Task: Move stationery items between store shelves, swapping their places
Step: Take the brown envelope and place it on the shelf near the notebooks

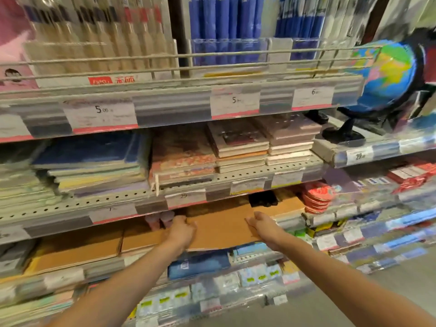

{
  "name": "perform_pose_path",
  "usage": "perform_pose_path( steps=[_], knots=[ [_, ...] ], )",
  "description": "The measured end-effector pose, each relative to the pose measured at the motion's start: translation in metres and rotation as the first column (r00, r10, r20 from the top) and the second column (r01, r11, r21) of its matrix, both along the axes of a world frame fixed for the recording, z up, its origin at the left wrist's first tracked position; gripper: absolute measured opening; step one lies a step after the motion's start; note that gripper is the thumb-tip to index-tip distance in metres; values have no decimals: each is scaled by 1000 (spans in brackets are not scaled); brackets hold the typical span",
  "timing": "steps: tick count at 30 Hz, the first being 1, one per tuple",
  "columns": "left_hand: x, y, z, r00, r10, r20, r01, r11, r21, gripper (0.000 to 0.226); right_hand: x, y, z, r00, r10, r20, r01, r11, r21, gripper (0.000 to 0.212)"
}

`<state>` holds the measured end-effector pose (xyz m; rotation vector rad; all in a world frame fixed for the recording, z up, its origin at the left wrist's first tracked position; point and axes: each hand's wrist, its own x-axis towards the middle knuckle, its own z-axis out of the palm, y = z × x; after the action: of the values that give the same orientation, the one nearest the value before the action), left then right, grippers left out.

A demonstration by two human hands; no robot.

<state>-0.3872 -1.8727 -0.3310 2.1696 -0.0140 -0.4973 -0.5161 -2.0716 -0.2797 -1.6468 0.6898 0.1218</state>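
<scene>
Two bare forearms reach in from the bottom edge toward the shelves. Left hand grips the left edge of a brown kraft-covered stack, fingers curled over the edge. Right hand grips the stack's right side, thumb on top, fingers wrapped under. Both hands are clenched on the same stack.

The brown stack sits half out of the third shelf, just under the price rail marked 29, and tilts slightly toward the camera. Left of the stack, more brown pads lie flat on the same shelf. Right of it, red packets are piled. Just below the stack lies a blue pouch, with small green-labelled packs beside it.

Above the stack, one shelf up, lie patterned notebooks, pale notebooks and blue-covered books. Up right of the stack a globe stands on a black base. The frame is motion-blurred and labels are mostly unreadable.
</scene>
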Motion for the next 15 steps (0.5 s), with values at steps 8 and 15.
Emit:
perform_pose_path(
  steps=[8,15],
  knots=[
    [-42,-30,52,964,-216,158,163,942,294,81,39,-28,-17,982,151,-117,-185,906,-381,23],
    [-48,-41,60,935,-331,129,218,821,528,96,40,-29,-5,960,250,-128,-279,803,-526,53]
  ],
)
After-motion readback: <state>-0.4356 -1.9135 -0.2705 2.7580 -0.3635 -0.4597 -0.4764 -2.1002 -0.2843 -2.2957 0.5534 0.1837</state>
